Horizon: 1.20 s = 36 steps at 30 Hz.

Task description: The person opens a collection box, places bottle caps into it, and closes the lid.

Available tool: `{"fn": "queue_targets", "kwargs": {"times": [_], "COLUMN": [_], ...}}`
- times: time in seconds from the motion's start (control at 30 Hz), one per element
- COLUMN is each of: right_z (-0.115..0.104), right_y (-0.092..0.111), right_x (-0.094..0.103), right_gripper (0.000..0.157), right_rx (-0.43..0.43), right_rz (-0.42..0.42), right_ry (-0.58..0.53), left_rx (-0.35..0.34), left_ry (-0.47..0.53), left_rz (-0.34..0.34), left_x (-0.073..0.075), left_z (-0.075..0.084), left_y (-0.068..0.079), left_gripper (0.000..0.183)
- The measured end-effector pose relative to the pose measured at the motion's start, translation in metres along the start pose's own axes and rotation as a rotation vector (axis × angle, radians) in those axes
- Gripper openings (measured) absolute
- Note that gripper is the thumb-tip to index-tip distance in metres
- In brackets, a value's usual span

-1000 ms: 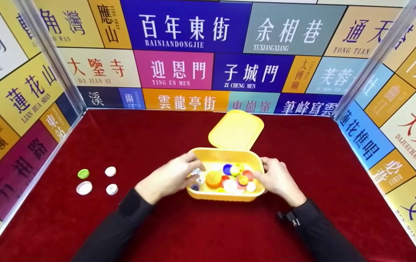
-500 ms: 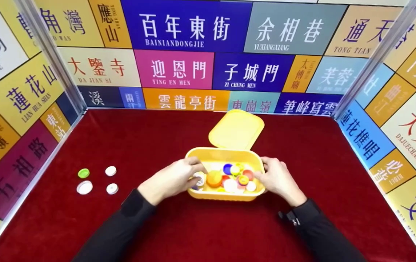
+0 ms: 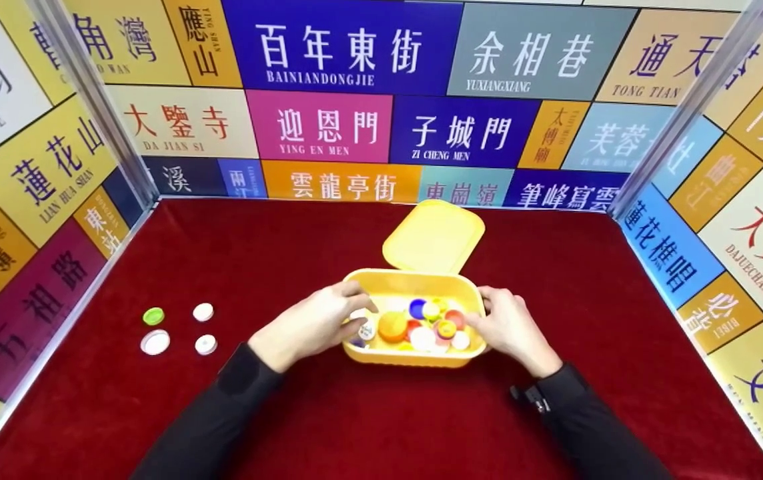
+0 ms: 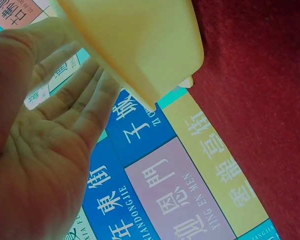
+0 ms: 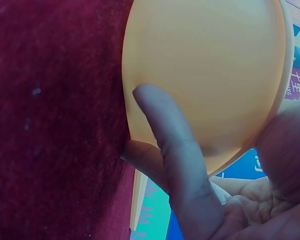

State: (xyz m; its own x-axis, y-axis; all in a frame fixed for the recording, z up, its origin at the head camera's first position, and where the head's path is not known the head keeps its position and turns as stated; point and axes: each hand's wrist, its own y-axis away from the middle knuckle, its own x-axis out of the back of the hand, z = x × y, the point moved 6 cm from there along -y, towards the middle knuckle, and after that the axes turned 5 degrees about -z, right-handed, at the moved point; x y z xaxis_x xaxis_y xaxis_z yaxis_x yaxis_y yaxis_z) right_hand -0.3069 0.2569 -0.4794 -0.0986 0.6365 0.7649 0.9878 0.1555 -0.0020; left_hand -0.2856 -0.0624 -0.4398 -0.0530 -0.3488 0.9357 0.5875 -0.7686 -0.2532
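Note:
A yellow plastic box (image 3: pixel 415 361) with several coloured bottle caps in it sits mid-table in the head view. My left hand (image 3: pixel 315 323) reaches over its left rim, thumb and fingers bent around a white cap with dark printing (image 3: pixel 367 329). In the left wrist view the box wall (image 4: pixel 145 45) hides those fingertips, so I cannot tell whether they pinch the cap. My right hand (image 3: pixel 508 327) grips the box's right end, thumb over the rim and fingers (image 5: pixel 172 130) against the outer wall. An orange cap (image 3: pixel 393 327) lies near the left fingertips.
Behind the box lies a yellow lid (image 3: pixel 433 237). On the left of the red cloth (image 3: pixel 275 413) are a green cap (image 3: pixel 153 316), a larger white cap (image 3: pixel 155 343) and two small white caps (image 3: pixel 203 312). Printed panels (image 3: pixel 318 127) wall the table in.
My left fingers have shifted slightly within the left end of the box, and the white cap beneath them has turned and moved. The right hand and the box have hardly moved.

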Motion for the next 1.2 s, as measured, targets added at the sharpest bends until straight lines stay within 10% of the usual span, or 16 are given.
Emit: {"fn": "queue_targets", "kwargs": {"times": [0.67,1.2], "right_z": [0.0,0.001], "right_y": [0.001,0.002], "right_x": [0.001,0.0], "right_gripper": [0.05,0.042], "right_rx": [0.003,-0.001], "right_rz": [0.003,0.017], "right_ry": [-0.022,-0.017], "left_rx": [0.077,0.483], "left_ry": [0.013,-0.014], "left_rz": [0.132,0.06], "left_x": [0.034,0.042], "left_z": [-0.027,-0.119], "left_y": [0.011,0.135], "left_gripper": [0.02,0.034]}}
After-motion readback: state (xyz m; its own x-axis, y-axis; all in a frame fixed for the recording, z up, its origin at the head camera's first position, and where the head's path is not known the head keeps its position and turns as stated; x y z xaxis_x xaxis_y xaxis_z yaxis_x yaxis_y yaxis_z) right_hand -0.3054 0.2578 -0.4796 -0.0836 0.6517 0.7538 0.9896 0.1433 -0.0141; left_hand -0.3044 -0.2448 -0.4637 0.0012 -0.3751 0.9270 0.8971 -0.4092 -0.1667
